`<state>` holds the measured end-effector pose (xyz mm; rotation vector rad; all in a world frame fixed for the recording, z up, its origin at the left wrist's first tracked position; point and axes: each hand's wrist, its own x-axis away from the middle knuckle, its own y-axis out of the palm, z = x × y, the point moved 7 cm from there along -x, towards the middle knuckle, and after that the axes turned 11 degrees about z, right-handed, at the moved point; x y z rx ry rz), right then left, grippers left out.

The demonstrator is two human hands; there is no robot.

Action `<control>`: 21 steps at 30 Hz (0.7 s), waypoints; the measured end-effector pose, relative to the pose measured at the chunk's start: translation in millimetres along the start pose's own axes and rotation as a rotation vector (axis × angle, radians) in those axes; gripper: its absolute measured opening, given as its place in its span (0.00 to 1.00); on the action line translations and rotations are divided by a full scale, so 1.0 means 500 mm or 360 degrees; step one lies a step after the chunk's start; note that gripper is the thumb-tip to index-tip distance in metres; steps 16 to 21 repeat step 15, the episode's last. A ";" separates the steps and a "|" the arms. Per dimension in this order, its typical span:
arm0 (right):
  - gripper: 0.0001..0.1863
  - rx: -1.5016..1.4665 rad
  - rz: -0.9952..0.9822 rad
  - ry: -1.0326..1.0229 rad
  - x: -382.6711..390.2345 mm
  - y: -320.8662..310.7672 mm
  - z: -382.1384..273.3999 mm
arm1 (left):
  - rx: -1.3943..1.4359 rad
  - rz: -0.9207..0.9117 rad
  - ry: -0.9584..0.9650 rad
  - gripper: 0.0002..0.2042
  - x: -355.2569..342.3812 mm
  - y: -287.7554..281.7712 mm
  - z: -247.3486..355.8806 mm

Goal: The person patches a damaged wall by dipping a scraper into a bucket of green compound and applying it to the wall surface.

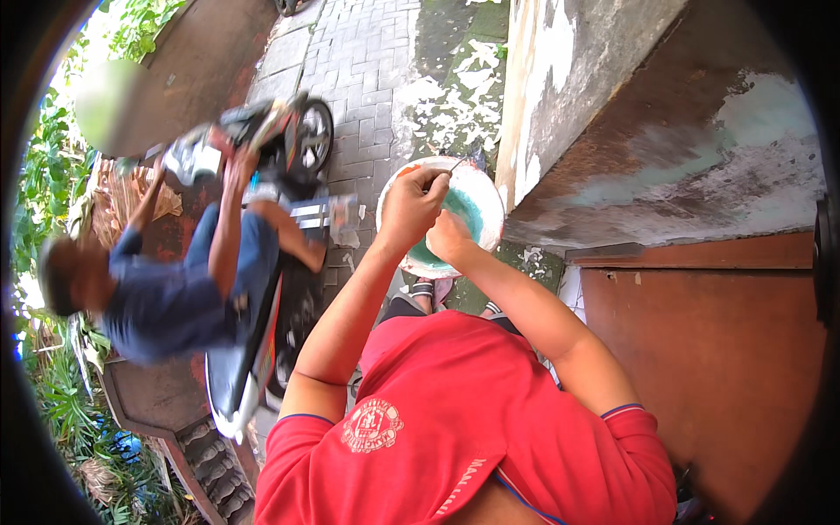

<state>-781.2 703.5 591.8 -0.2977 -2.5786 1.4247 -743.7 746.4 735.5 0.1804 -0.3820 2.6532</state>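
Both my arms reach forward over a round white-rimmed bucket (495, 203) whose inside is coated in teal paint (464, 207). My left hand (409, 210) is closed on a thin tool (458, 164) above the rim's left side. A bit of orange shows by its fingers, and a slim dark end sticks out to the right; its exact kind is unclear. Lower and just right of it, my right hand (448, 236) is curled closed over the bucket's opening. Whatever its fingers hold is hidden from this angle.
Close on my left, a rider (175, 297) in dark blue sits on a motorbike (254, 350), blurred by motion. A wall with peeling paint (560, 96) and a brown panel (700, 367) stand on my right. Paint flakes (464, 96) litter the ground beside the grey paving (363, 79).
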 end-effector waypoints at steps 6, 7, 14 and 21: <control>0.12 -0.0168 0.0076 0.0113 -0.019 0.064 0.051 | 0.0059 0.0237 0.0175 0.12 -0.005 0.019 -0.005; 0.12 -0.0150 0.0017 0.0090 -0.017 0.062 0.040 | 0.0104 0.0278 0.0167 0.13 -0.003 0.013 -0.012; 0.10 -0.0132 0.0040 -0.0052 -0.027 0.093 0.092 | 0.0123 0.0264 0.0208 0.14 -0.010 0.035 -0.015; 0.10 -0.0139 0.0056 -0.0061 -0.041 0.089 0.090 | 0.0113 0.0267 0.0225 0.14 -0.019 0.034 -0.008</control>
